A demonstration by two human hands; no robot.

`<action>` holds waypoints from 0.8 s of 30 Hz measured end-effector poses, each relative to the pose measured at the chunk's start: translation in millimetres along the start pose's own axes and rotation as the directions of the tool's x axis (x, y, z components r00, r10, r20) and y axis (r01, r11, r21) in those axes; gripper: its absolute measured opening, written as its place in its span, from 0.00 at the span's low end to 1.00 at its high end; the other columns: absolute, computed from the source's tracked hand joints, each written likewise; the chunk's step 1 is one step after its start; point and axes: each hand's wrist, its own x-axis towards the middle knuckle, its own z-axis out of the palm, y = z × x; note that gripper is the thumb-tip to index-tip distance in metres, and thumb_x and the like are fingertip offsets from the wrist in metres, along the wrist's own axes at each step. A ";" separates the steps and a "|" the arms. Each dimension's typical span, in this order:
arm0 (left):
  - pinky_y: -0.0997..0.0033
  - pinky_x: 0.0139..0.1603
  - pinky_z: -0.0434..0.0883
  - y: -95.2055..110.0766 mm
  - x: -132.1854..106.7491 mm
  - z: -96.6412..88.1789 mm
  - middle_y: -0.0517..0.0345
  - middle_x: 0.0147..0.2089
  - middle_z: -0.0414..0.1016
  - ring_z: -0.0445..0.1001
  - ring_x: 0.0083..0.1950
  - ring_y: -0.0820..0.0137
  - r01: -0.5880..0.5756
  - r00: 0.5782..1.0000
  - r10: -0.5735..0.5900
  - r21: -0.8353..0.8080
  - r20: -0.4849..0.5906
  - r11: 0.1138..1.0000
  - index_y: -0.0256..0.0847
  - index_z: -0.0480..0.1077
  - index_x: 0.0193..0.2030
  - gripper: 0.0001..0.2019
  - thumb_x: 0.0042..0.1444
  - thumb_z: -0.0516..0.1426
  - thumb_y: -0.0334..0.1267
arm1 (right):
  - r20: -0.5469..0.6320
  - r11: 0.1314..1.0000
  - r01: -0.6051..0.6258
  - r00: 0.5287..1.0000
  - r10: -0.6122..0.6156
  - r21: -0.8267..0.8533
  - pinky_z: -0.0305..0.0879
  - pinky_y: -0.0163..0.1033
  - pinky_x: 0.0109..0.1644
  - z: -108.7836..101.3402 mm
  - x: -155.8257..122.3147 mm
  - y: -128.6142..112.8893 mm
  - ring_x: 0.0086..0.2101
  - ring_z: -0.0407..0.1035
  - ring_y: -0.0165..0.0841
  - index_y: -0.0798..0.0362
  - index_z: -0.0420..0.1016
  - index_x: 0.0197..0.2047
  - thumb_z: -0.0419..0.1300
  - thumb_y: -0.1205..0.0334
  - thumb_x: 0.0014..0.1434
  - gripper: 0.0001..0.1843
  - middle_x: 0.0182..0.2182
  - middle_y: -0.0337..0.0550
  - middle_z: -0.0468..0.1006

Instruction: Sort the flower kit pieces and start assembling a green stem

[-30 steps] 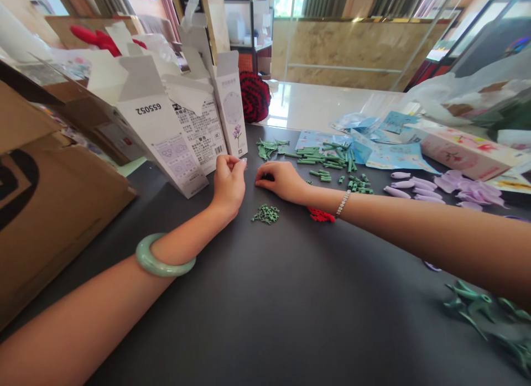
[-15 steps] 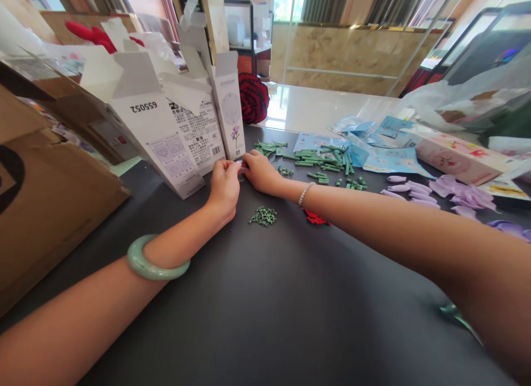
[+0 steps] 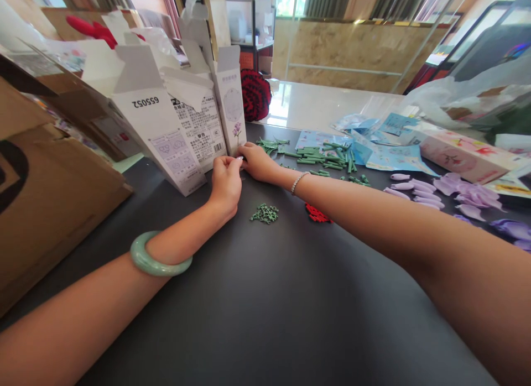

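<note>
At lower left of the frame, a brown cardboard box (image 3: pixel 53 209) sits open at the edge of a dark surface (image 3: pixel 265 319). Above it, at upper left, stands a white printed carton (image 3: pixel 157 120) with its flaps up, a flower pictured on its narrow side. A person's left hand (image 3: pixel 226 189), a pale green bangle (image 3: pixel 161 254) on the wrist, reaches to the carton's foot near the centre of the frame, its fingers (image 3: pixel 226 163) curled and drawn together. The right hand (image 3: pixel 258 162), a silver beaded bracelet (image 3: pixel 298 181) at the wrist, comes in from the right, half-closed, its fingertips just beside the left hand's. Whether either hand has hold of something too small to make out, the view does not settle. Pinching with the fingertips, wrists low on the surface, would suit such fine handling. Just below the hands lies a small heap of green pieces (image 3: pixel 264 213), with red pieces (image 3: pixel 317 213) to its right. Green stem parts (image 3: pixel 319 156) spread beyond them, toward blue printed sheets (image 3: pixel 394 158). At far right lie lilac petals (image 3: pixel 473 195) and a pink box (image 3: pixel 464 156).
</note>
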 end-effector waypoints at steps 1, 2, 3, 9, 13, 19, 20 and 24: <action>0.68 0.40 0.67 -0.1 0.2 -0.3 0.61 0.33 0.66 0.69 0.40 0.66 0.000 1.000 0.000 0.006 -0.008 1.000 0.44 0.60 0.31 0.08 0.58 0.57 0.33 | -0.003 1.000 0.003 1.000 -0.003 -0.005 0.67 0.44 0.54 0.6 0.0 -0.1 0.45 0.70 0.41 0.52 0.71 0.36 0.54 0.68 0.67 0.08 0.43 0.52 0.75; 0.68 0.39 0.66 -0.1 0.3 -0.4 0.61 0.33 0.65 0.68 0.39 0.66 0.000 1.000 0.000 0.012 -0.013 1.000 0.44 0.60 0.31 0.08 0.58 0.57 0.34 | -0.004 1.000 0.006 1.000 -0.006 -0.010 0.67 0.44 0.54 1.3 0.0 -0.2 0.45 0.70 0.41 0.52 0.71 0.37 0.54 0.67 0.68 0.08 0.43 0.51 0.75; 0.68 0.39 0.65 0.0 0.4 -0.5 0.61 0.32 0.64 0.67 0.38 0.66 0.001 1.000 -0.001 0.016 -0.013 1.000 0.44 0.60 0.31 0.09 0.58 0.57 0.34 | -0.004 1.000 0.009 1.000 -0.009 -0.012 0.67 0.44 0.53 2.0 0.2 -0.2 0.44 0.70 0.41 0.52 0.71 0.37 0.53 0.67 0.68 0.08 0.43 0.52 0.75; 0.68 0.38 0.64 2.4 -1.3 0.1 0.61 0.33 0.64 0.67 0.38 0.66 0.006 1.000 -0.007 0.037 0.015 0.999 0.43 0.60 0.30 0.09 0.59 0.57 0.33 | 0.007 0.999 0.039 0.999 -0.039 -0.002 0.68 0.46 0.53 3.8 2.4 4.6 0.45 0.70 0.42 0.50 0.72 0.38 0.54 0.69 0.66 0.07 0.43 0.52 0.75; 0.69 0.36 0.63 4.0 -3.0 0.1 0.61 0.31 0.63 0.66 0.36 0.66 0.013 0.999 -0.015 0.044 0.029 0.999 0.44 0.60 0.30 0.10 0.60 0.57 0.33 | 0.030 0.997 0.082 0.996 -0.082 0.007 0.68 0.45 0.53 2.1 1.8 13.0 0.45 0.71 0.42 0.50 0.72 0.37 0.54 0.70 0.65 0.09 0.43 0.52 0.75; 0.69 0.35 0.62 2.9 -2.8 0.1 0.62 0.30 0.62 0.65 0.36 0.67 0.013 0.999 -0.015 0.060 0.033 0.998 0.44 0.60 0.30 0.10 0.60 0.57 0.33 | 0.028 0.993 0.117 0.993 -0.117 0.001 0.65 0.42 0.50 0.8 -3.5 21.7 0.43 0.70 0.37 0.51 0.72 0.37 0.51 0.72 0.64 0.11 0.43 0.49 0.77; 0.69 0.35 0.62 2.4 -2.5 0.3 0.62 0.30 0.62 0.66 0.36 0.67 0.011 0.999 -0.013 0.060 0.032 0.998 0.44 0.60 0.30 0.10 0.60 0.57 0.34 | 0.023 0.993 0.118 0.993 -0.118 -0.002 0.65 0.42 0.50 1.4 -4.3 22.0 0.42 0.70 0.36 0.52 0.73 0.37 0.50 0.71 0.64 0.11 0.42 0.49 0.77; 0.70 0.35 0.63 1.4 -2.1 1.1 0.62 0.30 0.62 0.66 0.36 0.67 0.004 1.000 -0.006 0.047 0.026 0.999 0.44 0.61 0.30 0.10 0.60 0.57 0.33 | 0.011 0.992 0.127 0.992 -0.127 -0.011 0.63 0.41 0.49 3.6 -5.8 19.4 0.42 0.70 0.34 0.55 0.74 0.38 0.48 0.71 0.64 0.13 0.41 0.48 0.77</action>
